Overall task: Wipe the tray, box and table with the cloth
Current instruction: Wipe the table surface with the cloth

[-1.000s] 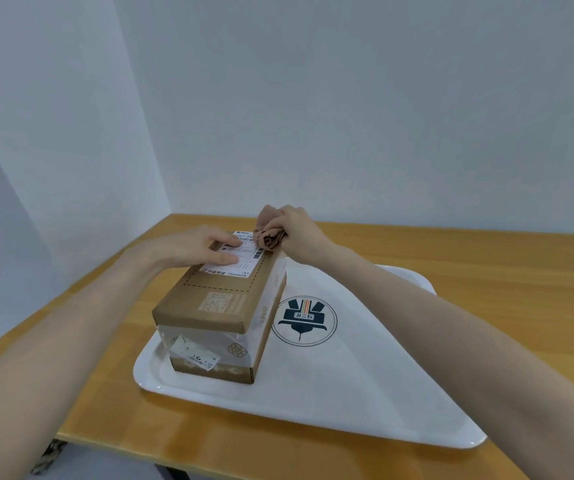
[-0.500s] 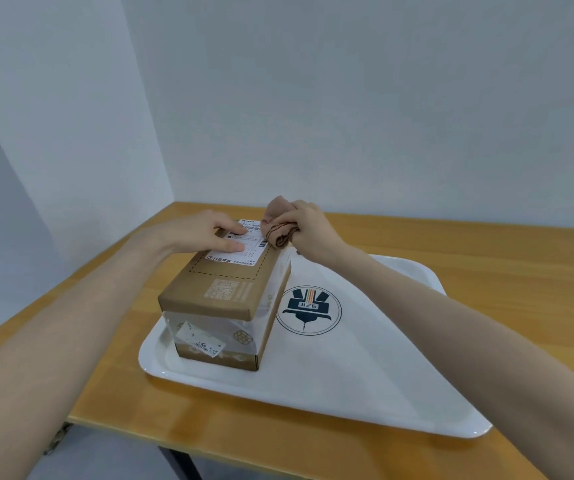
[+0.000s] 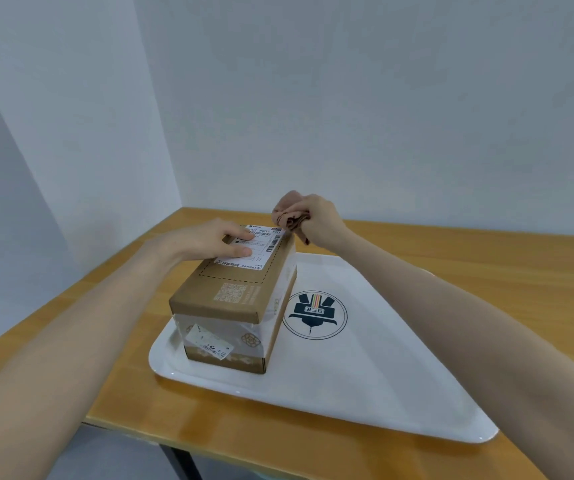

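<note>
The box (image 3: 233, 299) stands on the left part of the white tray (image 3: 399, 382), and the tray lies on the wooden table (image 3: 486, 258), its near right corner close to the table's front edge. The left hand (image 3: 205, 242) lies flat on the box's lid, fingers spread over the white label (image 3: 252, 247), pressing and gripping nothing. The right hand (image 3: 316, 220) is clenched round the cloth (image 3: 287, 213), a bunched brown wad that sits at the far right corner of the lid; whether it touches the cardboard or hangs just above it I cannot tell.

My guess is that the box is the part being wiped, with tray and table yet to be done.

The risks from here, as I judge them:
- The cloth is balled tight, so only a small patch would meet the lid; a loose tail could drag and catch the label's edge and lift it
- A hard stroke toward the near end could push the box along the smooth tray if the left hand eases off
- The box is tall and narrow, so a sideways wipe on its wall could tip it
- Pressure near the tray's front could slide the tray toward the table edge, since nothing holds it
</note>
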Available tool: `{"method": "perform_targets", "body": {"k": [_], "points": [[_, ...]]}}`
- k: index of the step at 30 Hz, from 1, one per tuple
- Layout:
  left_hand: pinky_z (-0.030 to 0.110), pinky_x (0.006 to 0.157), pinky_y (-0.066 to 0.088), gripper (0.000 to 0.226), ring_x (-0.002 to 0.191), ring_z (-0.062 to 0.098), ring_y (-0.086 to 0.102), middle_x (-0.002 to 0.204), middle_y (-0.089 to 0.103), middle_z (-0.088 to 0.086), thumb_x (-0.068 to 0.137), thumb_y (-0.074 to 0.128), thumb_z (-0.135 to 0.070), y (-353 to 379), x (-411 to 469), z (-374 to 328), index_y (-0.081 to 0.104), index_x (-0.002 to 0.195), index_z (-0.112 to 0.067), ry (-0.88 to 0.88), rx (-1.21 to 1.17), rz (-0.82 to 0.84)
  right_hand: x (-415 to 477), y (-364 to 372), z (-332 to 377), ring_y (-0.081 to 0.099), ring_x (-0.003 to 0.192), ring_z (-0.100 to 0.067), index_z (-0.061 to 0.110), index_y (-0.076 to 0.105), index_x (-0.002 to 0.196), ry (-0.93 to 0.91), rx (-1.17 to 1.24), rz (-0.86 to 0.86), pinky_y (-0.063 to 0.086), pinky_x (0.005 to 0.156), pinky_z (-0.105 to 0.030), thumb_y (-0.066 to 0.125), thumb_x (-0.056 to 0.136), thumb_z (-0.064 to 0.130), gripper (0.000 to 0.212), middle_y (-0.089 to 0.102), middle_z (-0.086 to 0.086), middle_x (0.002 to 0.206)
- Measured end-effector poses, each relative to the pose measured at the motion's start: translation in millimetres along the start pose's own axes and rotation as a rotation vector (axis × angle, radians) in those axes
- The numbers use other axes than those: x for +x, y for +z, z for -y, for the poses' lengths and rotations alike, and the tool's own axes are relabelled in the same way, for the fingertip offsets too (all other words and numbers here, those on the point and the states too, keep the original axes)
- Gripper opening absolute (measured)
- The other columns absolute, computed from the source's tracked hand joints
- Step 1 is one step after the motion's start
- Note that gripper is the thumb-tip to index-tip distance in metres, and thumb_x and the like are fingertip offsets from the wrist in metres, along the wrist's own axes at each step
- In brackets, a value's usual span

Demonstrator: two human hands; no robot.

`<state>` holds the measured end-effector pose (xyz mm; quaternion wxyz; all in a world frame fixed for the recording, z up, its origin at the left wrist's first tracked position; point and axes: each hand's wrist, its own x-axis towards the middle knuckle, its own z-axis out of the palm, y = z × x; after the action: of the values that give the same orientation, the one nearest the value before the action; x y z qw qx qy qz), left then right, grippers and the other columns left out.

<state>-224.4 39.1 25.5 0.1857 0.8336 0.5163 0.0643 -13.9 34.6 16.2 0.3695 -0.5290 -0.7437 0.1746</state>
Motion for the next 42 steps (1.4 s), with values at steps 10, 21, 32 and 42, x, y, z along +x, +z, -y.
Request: {"method": "perform_targets", "body": {"k": [10,21,32,42], "points": [[0.026,0.112,0.021,0.051,0.14,0.012,0.029,0.151,0.036,-0.004,0.093,0.055,-0.034,1.5,-4.4,-2.4,0.045,0.14,-0.017,0.002,-0.037,-0.013,-20.4,16.2,-5.1,0.042,0.109,-0.027,0.013,0.068,0.113,-0.174,-0.239,0.013,0.032,0.084,-0.026,0.039,0.079,-0.011,0.051,0.056,-0.013,0.114],[0.036,0.111,0.032,0.098,0.139,0.024,0.033,0.154,0.027,0.008,0.078,0.067,-0.051,15.0,-16.0,6.1,0.012,0.151,-0.013,-0.317,-0.28,-0.152,17.3,17.6,20.8,0.06,0.081,-0.021,0.008,0.075,0.096,-0.084,-0.13,0.028,0.046,0.055,-0.018,0.042,0.072,-0.013,0.045,0.07,-0.007,0.094],[0.025,0.079,0.053,0.036,0.089,0.016,0.067,0.104,0.07,0.006,0.085,0.066,-0.035,13.6,-27.1,14.1,0.061,0.11,-0.009,-0.359,-0.684,0.049,49.6,55.3,46.3,0.051,0.103,-0.028,0.015,0.07,0.108,-0.393,-0.523,0.293,0.046,0.082,-0.04,0.045,0.085,-0.005,0.04,0.057,-0.011,0.112],[0.042,0.111,0.035,0.05,0.111,0.021,0.061,0.11,0.07,0.004,0.077,0.071,-0.046,9.2,-19.6,19.6,0.063,0.11,-0.01,-0.411,-0.586,0.077,65.4,55.1,44.1,0.055,0.105,-0.026,0.012,0.067,0.108,-0.169,-0.499,0.198,0.039,0.069,-0.028,0.044,0.087,-0.005,0.036,0.062,-0.01,0.114]]}}
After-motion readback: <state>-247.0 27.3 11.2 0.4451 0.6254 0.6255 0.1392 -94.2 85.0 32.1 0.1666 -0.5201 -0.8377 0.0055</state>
